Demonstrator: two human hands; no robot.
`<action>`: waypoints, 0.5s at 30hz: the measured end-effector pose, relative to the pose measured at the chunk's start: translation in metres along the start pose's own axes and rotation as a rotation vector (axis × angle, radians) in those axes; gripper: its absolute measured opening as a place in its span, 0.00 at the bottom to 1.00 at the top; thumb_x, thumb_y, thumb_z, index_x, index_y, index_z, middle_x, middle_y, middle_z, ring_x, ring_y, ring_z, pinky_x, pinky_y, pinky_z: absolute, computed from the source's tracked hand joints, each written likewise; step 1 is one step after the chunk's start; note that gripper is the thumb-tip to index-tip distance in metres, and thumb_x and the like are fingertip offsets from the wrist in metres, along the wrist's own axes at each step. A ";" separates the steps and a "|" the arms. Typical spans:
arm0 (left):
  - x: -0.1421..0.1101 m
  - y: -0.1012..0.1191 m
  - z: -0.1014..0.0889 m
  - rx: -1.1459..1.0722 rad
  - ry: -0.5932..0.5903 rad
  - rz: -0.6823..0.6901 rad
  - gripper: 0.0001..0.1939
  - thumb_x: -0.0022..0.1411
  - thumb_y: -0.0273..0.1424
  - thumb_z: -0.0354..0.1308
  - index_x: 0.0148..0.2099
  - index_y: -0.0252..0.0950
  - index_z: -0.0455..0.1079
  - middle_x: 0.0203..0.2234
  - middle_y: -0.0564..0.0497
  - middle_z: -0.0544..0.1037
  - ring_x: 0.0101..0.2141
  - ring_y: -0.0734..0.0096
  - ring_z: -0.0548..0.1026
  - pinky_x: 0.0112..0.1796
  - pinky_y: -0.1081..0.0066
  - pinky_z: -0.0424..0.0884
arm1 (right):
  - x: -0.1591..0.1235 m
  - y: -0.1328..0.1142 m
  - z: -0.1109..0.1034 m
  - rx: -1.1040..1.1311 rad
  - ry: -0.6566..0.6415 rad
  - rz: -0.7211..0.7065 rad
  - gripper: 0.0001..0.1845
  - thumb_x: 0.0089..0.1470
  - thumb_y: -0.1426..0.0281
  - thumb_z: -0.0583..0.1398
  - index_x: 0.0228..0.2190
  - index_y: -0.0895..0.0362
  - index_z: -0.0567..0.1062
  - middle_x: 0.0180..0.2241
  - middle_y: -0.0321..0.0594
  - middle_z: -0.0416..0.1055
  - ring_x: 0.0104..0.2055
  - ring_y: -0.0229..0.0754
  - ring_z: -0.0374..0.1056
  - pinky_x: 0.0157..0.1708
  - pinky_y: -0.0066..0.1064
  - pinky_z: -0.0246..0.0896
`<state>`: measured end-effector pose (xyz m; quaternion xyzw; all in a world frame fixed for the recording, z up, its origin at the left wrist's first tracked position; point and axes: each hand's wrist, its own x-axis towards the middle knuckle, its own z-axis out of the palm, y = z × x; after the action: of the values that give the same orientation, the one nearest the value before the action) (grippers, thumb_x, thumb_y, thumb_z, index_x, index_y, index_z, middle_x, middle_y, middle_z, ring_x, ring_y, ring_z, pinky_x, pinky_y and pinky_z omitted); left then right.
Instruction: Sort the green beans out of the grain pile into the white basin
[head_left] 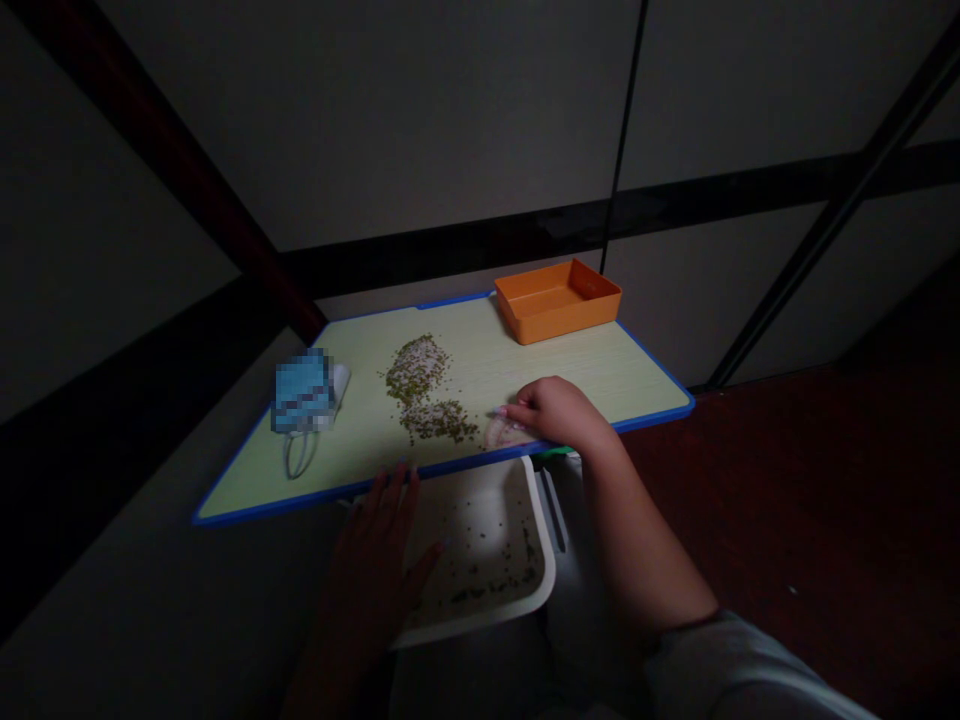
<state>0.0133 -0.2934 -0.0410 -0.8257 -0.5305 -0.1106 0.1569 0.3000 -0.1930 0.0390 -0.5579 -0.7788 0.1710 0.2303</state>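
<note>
A pile of small green beans mixed with pale grains (424, 390) lies in the middle of a pale table with a blue rim (600, 372). My right hand (555, 412) rests near the table's front edge, fingers curled over a small pale heap (501, 433) right of the beans. Below the table edge, my left hand (379, 555) grips the left side of a white tray (517, 600). That tray has scattered green beans in it.
An empty orange tray (559, 298) stands at the table's far right corner. A blue face mask (306, 400) with white ear loops lies on the table's left side. Dark-framed pale wall panels rise behind; dark red floor lies to the right.
</note>
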 end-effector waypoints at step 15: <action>0.000 0.000 0.000 0.013 0.001 0.004 0.41 0.63 0.47 0.47 0.70 0.37 0.35 0.65 0.40 0.56 0.64 0.51 0.54 0.56 0.51 0.62 | -0.004 -0.002 -0.002 0.053 -0.001 -0.019 0.24 0.56 0.55 0.58 0.17 0.58 0.71 0.15 0.32 0.59 0.20 0.32 0.48 0.24 0.30 0.38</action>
<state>0.0132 -0.2934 -0.0412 -0.8256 -0.5296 -0.1072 0.1628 0.3006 -0.1971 0.0416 -0.5441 -0.7793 0.1898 0.2461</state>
